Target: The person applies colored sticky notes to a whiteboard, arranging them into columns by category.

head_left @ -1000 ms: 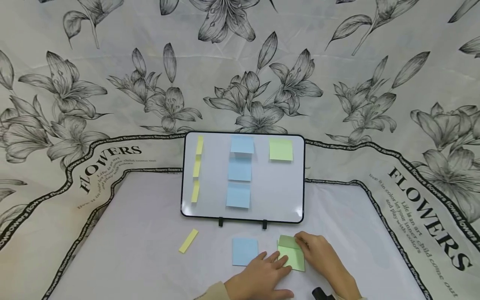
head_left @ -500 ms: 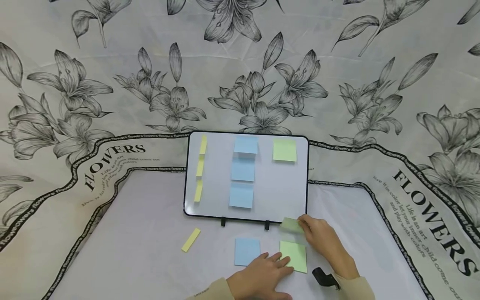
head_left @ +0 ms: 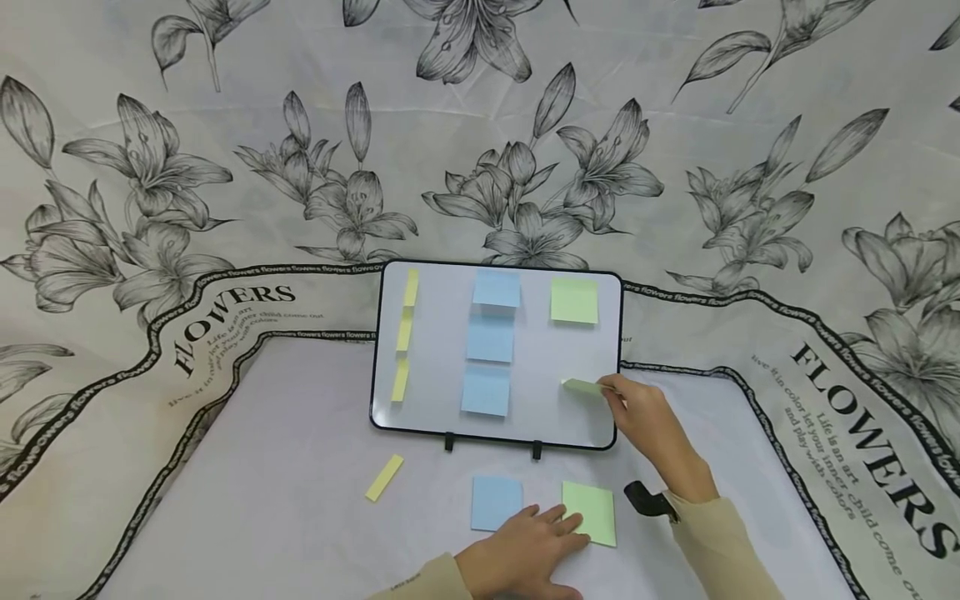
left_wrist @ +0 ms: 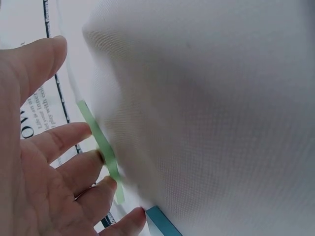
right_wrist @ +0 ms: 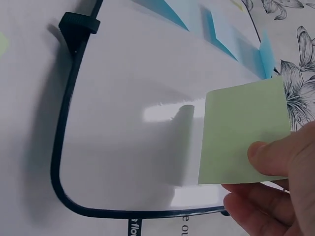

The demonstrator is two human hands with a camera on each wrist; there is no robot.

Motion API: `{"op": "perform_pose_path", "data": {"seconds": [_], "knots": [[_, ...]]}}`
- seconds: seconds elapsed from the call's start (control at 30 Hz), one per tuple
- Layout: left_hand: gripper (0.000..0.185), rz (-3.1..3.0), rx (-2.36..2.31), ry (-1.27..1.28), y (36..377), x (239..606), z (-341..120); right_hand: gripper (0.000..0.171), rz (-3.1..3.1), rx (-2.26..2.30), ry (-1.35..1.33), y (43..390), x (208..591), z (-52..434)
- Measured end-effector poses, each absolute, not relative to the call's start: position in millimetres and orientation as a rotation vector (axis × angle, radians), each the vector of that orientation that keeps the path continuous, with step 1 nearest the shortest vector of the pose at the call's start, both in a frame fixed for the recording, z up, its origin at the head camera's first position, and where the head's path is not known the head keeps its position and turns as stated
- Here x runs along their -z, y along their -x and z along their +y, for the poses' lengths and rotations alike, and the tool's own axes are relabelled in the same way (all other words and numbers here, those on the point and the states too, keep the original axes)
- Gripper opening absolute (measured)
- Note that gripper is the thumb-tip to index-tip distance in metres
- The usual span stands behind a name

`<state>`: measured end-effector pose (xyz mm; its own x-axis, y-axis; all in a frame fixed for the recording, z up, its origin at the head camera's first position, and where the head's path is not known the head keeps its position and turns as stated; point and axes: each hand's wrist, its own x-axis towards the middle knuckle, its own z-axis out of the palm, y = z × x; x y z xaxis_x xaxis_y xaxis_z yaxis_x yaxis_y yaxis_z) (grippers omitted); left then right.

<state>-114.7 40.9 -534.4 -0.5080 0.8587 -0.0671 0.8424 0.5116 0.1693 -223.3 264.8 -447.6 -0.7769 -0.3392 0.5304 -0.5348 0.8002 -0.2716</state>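
Observation:
My right hand (head_left: 645, 421) pinches a single green sticky note (right_wrist: 241, 140) by its right edge, thumb on one face. In the head view that note hangs in front of the lower right of the whiteboard (head_left: 540, 367). My left hand (head_left: 525, 546) lies spread on the table, fingertips on the green sticky note pad (head_left: 596, 512). In the left wrist view its fingers touch the edge of the green pad (left_wrist: 106, 152), and the little finger meets the blue pad (left_wrist: 162, 221). One green note (head_left: 574, 301) is on the board's upper right.
Three blue notes (head_left: 491, 340) run down the board's middle, and three yellow strips (head_left: 404, 333) down its left. A yellow strip pad (head_left: 385, 477) and a blue pad (head_left: 497, 502) lie on the table. Black feet (head_left: 537, 450) support the board.
My right hand has peeled the green note off its pad and moved it up and away to the whiteboard. The left hand has stayed on the green pad.

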Motion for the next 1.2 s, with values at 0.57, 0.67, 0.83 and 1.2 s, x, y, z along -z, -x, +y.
{"op": "perform_pose_path", "data": {"seconds": [0.57, 0.67, 0.83, 1.2], "knots": [[0.068, 2.598, -0.144, -1.474, 116, 529, 40, 0.018, -2.374, -0.523, -0.708, 271, 411, 244], [0.067, 2.595, -0.138, -1.484, 116, 529, 40, 0.017, -2.368, -0.526, -0.700, 276, 410, 241], [0.067, 2.578, -0.131, -1.494, 119, 529, 40, 0.015, -2.364, -0.526, -0.672, 281, 408, 240], [0.067, 2.591, -0.117, -1.496, 120, 534, 40, 0.012, -2.373, -0.536, -0.635, 289, 406, 240]]}}
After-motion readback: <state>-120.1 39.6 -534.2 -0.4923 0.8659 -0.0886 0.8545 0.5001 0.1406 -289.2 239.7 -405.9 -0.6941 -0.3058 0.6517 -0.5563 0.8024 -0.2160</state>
